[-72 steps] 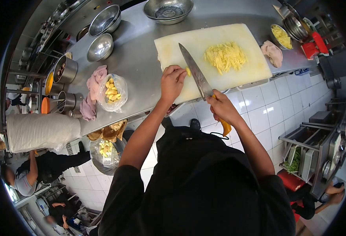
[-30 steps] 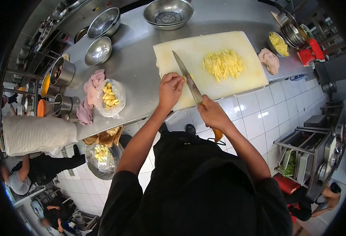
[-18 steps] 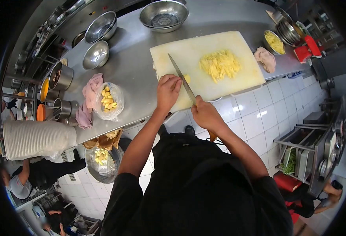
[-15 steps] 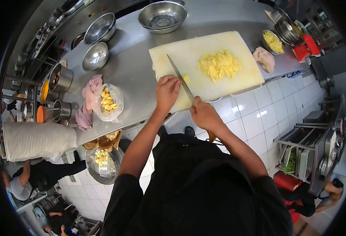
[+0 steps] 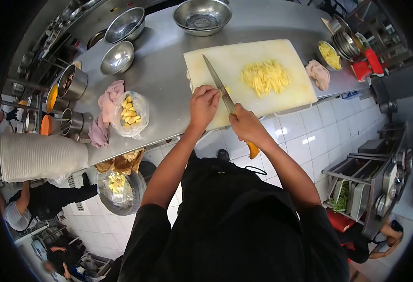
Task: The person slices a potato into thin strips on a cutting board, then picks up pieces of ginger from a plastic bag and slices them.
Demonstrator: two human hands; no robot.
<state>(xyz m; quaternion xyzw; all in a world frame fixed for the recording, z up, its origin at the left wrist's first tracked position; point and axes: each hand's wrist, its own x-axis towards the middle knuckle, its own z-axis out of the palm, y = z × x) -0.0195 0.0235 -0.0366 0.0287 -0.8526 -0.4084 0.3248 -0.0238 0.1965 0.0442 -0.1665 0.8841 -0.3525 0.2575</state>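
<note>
My right hand (image 5: 247,124) is wrapped round the orange handle of a long knife (image 5: 219,83). Its blade points up and left across the near left part of the white cutting board (image 5: 300,91). Beside the blade, on its left, my left hand (image 5: 204,107) has its fingertips bunched together; what they pinch is too small to make out. A small yellow piece (image 5: 228,89) lies just right of the blade. Further right on the board is a heap of yellow strips (image 5: 265,77).
Left on the steel counter are a plastic bag of peeled yellow pieces (image 5: 130,117), a pink cloth (image 5: 110,101) and a steel bowl (image 5: 117,58). A bowl of yellow strips (image 5: 329,55) and another cloth (image 5: 318,75) lie right. Stacked white containers (image 5: 42,157) stand lower left; other people are nearby.
The whole view has shifted slightly. My right hand has drawn the knife a little towards me, and more of its orange handle shows. My left hand stays bunched beside the blade.
</note>
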